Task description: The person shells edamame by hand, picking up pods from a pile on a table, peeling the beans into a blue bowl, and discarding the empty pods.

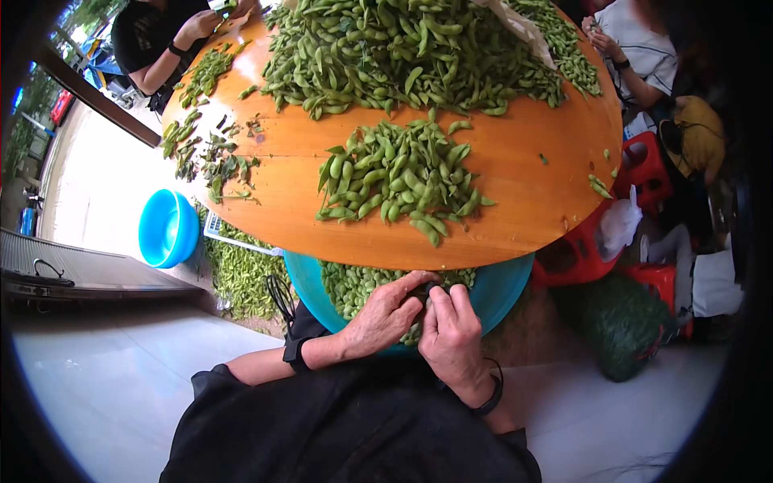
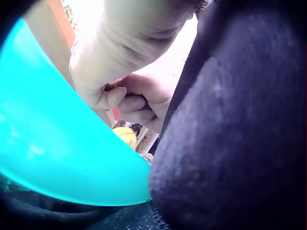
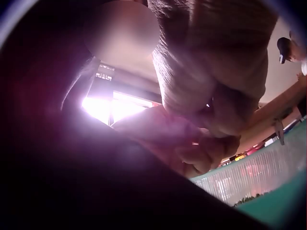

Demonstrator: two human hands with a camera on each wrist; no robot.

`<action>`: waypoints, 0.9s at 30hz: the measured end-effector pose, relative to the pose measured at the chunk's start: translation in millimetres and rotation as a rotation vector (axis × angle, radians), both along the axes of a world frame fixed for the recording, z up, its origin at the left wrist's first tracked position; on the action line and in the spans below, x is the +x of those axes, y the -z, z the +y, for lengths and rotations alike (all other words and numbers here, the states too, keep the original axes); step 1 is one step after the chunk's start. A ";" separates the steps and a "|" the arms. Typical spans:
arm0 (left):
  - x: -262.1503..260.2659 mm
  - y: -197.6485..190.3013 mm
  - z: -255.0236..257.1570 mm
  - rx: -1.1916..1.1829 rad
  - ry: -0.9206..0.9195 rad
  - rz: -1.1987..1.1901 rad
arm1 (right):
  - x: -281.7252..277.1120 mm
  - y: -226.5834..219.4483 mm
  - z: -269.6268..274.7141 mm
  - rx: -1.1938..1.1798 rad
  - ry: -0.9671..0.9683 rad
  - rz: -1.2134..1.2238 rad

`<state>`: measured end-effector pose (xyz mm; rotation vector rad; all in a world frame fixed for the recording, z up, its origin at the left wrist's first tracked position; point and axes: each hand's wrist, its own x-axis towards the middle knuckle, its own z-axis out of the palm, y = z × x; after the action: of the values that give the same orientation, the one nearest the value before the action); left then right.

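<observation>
My left hand [image 1: 385, 315] and right hand [image 1: 452, 336] meet at the fingertips over a blue basin [image 1: 503, 299], close to the table's near edge. Fingers and thumbs on both hands are bent and pinch together. Between them only a small dark bit [image 1: 431, 286] shows; the fingers hide the rest, and I cannot tell its kind. Light green beans [image 1: 346, 291] lie in the basin under the hands. In the left wrist view the left hand [image 2: 129, 43] reaches over the basin's side [image 2: 62, 139]. The right wrist view shows the hands dark, fingers closely bunched.
On the orange table [image 1: 282, 205] lie a small pile of green edamame pods [image 1: 398, 173] and a large heap [image 1: 403, 56] behind it. Leafy scraps [image 1: 229, 165] lie left. Pods or hulls [image 1: 241, 274] cover floor beside another blue basin [image 1: 167, 229]. Red stools [image 1: 576, 249] stand right; two people sit opposite.
</observation>
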<state>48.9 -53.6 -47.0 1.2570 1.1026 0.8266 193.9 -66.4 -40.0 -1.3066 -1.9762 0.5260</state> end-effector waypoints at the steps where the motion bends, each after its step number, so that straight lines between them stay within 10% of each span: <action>1: -1.3 -0.3 0.1 -0.087 0.024 -0.056 | 1.0 1.3 0.9 0.031 -0.001 0.004; 6: -2.2 12.6 -1.8 -0.082 0.105 -0.160 | 13.6 -2.4 0.0 0.048 0.061 0.035; 8: -5.5 17.1 1.3 0.385 0.132 0.182 | 26.8 -8.1 0.6 0.087 0.181 -0.015; 19: -27.7 -19.6 65.0 0.925 0.013 0.774 | 168.1 -9.8 -6.5 -0.032 0.722 -0.453; 27: -14.9 -28.9 52.7 0.783 -0.020 0.466 | 79.4 -21.6 7.9 -0.135 0.300 0.153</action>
<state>34.0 -0.9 -18.0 2.1764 1.1923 1.0594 273.3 -58.5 -18.4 -1.5650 -1.6067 0.6002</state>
